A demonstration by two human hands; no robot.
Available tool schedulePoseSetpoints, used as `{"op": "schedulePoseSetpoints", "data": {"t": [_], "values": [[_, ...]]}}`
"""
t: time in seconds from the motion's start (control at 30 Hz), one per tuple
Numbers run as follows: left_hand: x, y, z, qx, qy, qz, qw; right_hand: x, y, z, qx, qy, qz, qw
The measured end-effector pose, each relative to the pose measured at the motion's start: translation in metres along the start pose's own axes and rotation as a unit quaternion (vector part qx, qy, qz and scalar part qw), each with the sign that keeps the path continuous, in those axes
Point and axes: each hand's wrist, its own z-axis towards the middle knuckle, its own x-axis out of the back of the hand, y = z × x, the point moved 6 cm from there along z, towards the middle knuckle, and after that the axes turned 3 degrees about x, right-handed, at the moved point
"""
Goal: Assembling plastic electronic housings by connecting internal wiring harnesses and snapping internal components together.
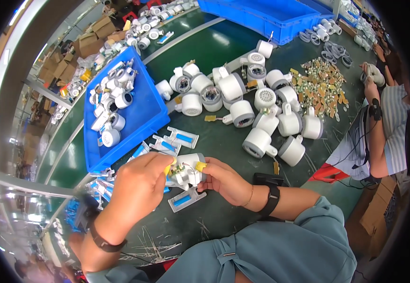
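Note:
Close in front of me, a white plastic housing (193, 176) lies on its side, with a small green circuit board (178, 168) and thin dark wires exposed. My right hand (228, 183) grips it from the right, thumb near a yellow patch (200, 166) on it. From the left, my left hand (141, 180) pinches a small yellow piece (169, 166) at the board's edge; its fingertips are partly hidden. Beneath the hands lies a white part with a blue strip (183, 201). More such white-and-blue parts (184, 137) lie beyond and to the left.
A blue tray (139, 129) of white units stands at left. Many white round-bodied units (254, 111) cover the middle, beside a heap of small circuit boards (322, 85). Grey rings (335, 53) and a large blue crate (266, 19) lie farther back. Another person's arm (374, 127) is at right.

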Motion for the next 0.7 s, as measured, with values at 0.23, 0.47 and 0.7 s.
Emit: {"op": "schedulePoseSetpoints", "data": {"t": [0.23, 0.47, 0.7], "values": [[0.007, 0.008, 0.065, -0.075, 0.005, 0.051, 0.996, 0.019, -0.011, 0.011, 0.027, 0.049, 0.055, 0.997], [-0.005, -0.124, 0.17, 0.169, -0.091, -0.234, 0.953, 0.025, 0.007, 0.008, 0.01, 0.006, -0.066, 0.998], [0.062, -0.303, 0.304, 0.23, 0.216, -0.151, 0.937, 0.016, 0.019, 0.01, -0.009, -0.055, -0.12, 0.991]]}}
